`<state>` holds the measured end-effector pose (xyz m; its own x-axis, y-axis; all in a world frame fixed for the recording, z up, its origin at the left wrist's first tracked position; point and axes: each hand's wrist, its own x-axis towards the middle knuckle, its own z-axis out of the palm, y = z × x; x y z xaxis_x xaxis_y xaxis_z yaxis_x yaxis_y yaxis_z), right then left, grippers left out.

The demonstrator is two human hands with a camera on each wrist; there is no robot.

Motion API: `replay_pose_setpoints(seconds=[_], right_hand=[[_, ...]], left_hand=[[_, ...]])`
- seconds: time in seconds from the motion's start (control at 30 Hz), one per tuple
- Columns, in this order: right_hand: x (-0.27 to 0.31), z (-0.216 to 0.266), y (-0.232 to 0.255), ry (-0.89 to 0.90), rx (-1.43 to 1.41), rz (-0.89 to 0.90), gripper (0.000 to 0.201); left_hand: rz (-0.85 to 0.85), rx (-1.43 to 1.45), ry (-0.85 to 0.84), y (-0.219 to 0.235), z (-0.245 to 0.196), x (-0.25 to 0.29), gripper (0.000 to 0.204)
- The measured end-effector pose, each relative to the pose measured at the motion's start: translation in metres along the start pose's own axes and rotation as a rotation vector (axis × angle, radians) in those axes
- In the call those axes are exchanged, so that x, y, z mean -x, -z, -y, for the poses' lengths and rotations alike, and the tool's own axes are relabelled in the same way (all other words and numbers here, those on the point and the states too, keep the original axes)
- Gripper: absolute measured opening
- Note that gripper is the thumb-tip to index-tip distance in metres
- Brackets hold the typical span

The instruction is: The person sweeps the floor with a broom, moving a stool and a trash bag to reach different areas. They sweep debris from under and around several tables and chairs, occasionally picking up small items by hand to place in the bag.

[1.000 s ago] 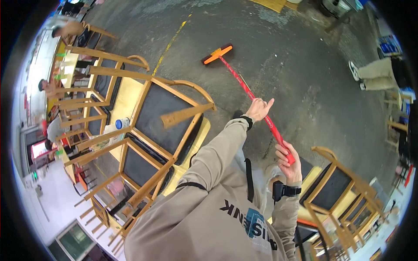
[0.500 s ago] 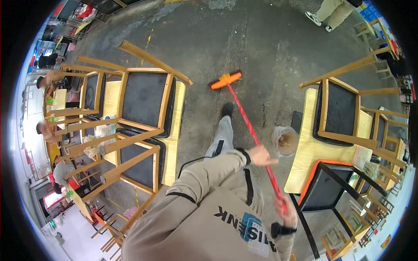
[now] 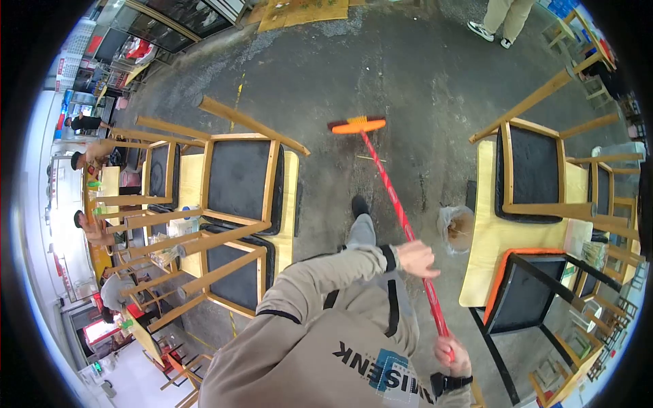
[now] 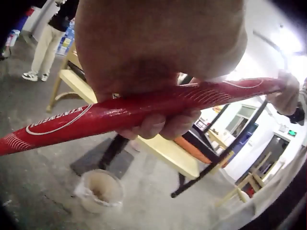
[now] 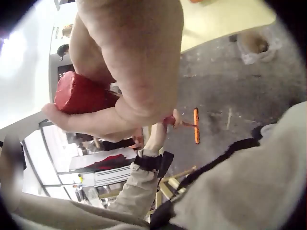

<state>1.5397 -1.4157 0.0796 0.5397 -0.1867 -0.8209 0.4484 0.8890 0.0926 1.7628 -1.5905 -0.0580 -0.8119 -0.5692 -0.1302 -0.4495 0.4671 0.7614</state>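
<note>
A push broom with an orange head (image 3: 358, 126), dark bristles and a long red handle (image 3: 396, 202) slants away from me, its head down at the floor. Around the middle of the handle my left hand (image 3: 417, 259) is wrapped; in the left wrist view its fingertips (image 4: 153, 125) curl under the red shaft. Lower down, my right hand (image 3: 452, 353) grips the handle near its end, and the rounded red end cap (image 5: 67, 91) pokes out of that hand in the right wrist view. On the floor just behind the broom head lies a thin pale stick (image 3: 372, 158).
Upturned chairs (image 3: 238, 177) rest on a table (image 3: 288, 204) at left. More sit on the right table (image 3: 481, 272), including an orange-edged stool (image 3: 527, 289). Beside it stands a lined bin (image 3: 457, 230). A person's legs (image 3: 503, 17) show far off; others are at left.
The view has swung round to face down the aisle between the tables. The broom head has turned from slanted to nearly level. Both hands keep their hold on the handle.
</note>
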Motion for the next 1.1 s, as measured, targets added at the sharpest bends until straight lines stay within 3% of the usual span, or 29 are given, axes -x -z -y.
replay_pose_setpoints(seconds=[0.07, 0.13, 0.2, 0.23, 0.27, 0.33, 0.37, 0.4, 0.5, 0.53, 0.57, 0.6, 0.63, 0.7, 0.73, 0.8, 0.93, 0.97, 1.0, 1.03, 1.07, 1.1], right_hand=[[-0.051, 0.030, -0.013, 0.053, -0.129, 0.022, 0.048], [-0.113, 0.077, -0.053, 0.159, -0.046, 0.112, 0.044], [-0.184, 0.124, -0.113, 0.227, -0.033, 0.143, 0.045], [-0.215, 0.143, -0.140, 0.236, 0.109, 0.227, 0.046], [-0.234, 0.156, -0.185, 0.255, 0.101, 0.195, 0.045], [-0.309, 0.180, -0.208, 0.305, -0.034, 0.432, 0.030], [-0.326, 0.191, -0.227, 0.319, 0.015, 0.410, 0.017], [-0.344, 0.198, -0.241, 0.330, 0.082, 0.350, 0.015], [-0.367, 0.213, -0.255, 0.387, 0.562, 0.134, 0.032], [-0.362, 0.220, -0.261, 0.377, 0.705, 0.095, 0.036], [-0.379, 0.234, -0.238, 0.242, 0.787, 0.117, 0.045], [-0.397, 0.249, -0.213, 0.229, 0.796, 0.115, 0.045], [-0.417, 0.265, -0.189, 0.212, 0.852, 0.103, 0.049], [-0.459, 0.284, -0.150, 0.251, 0.958, 0.084, 0.062], [-0.464, 0.288, -0.152, 0.221, 0.956, 0.080, 0.062], [-0.478, 0.293, -0.178, 0.164, 0.984, -0.212, 0.069], [-0.524, 0.300, -0.217, 0.216, 0.830, -0.252, 0.072], [-0.543, 0.300, -0.217, 0.178, 0.949, -0.236, 0.075], [-0.566, 0.294, -0.210, 0.136, 1.070, -0.215, 0.077], [-0.629, 0.274, -0.164, 0.257, 1.308, -0.264, 0.075], [-0.629, 0.256, -0.159, 0.264, 1.398, -0.320, 0.068], [-0.610, 0.243, -0.159, 0.208, 1.643, -0.199, 0.060]], left_hand=[[-0.153, -0.116, -0.038, 0.042, 0.048, -0.013, 0.051], [-0.124, -0.151, 0.173, 0.099, 0.096, -0.024, 0.042], [-0.719, -0.296, 0.027, 0.133, 0.160, -0.025, 0.032], [-0.935, -0.239, 0.239, 0.131, 0.194, -0.028, 0.035], [-1.151, -0.179, 0.450, 0.132, 0.222, -0.033, 0.042], [-0.598, 0.545, 1.062, 0.152, 0.248, -0.023, 0.062], [-0.377, 1.158, 0.978, 0.157, 0.266, -0.014, 0.059], [-0.403, 1.455, 0.709, 0.154, 0.271, -0.007, 0.048], [-0.480, 1.354, 0.780, 0.163, 0.278, 0.013, 0.039], [-0.423, 1.369, 0.748, 0.162, 0.276, 0.024, 0.038], [-0.483, 1.358, 0.780, 0.160, 0.262, 0.031, 0.035], [-0.416, 1.270, 0.822, 0.151, 0.259, 0.040, 0.034], [-0.462, 1.222, 0.888, 0.134, 0.254, 0.049, 0.037], [-0.501, 1.569, 0.964, 0.129, 0.217, 0.064, 0.038], [-0.618, 1.640, 1.015, 0.115, 0.204, 0.070, 0.034], [-0.731, 1.499, 1.090, 0.086, 0.191, 0.083, 0.037], [-0.732, 1.344, 1.215, 0.074, 0.132, 0.093, 0.041], [-0.762, 1.362, 1.291, 0.064, 0.115, 0.098, 0.041], [-0.668, 1.317, 1.364, 0.073, 0.093, 0.101, 0.038], [-0.721, 1.453, 1.290, 0.068, 0.072, 0.107, 0.038], [-0.721, 1.370, 1.344, 0.049, 0.055, 0.118, 0.038], [-0.745, 1.418, 1.405, 0.051, 0.033, 0.123, 0.038]])
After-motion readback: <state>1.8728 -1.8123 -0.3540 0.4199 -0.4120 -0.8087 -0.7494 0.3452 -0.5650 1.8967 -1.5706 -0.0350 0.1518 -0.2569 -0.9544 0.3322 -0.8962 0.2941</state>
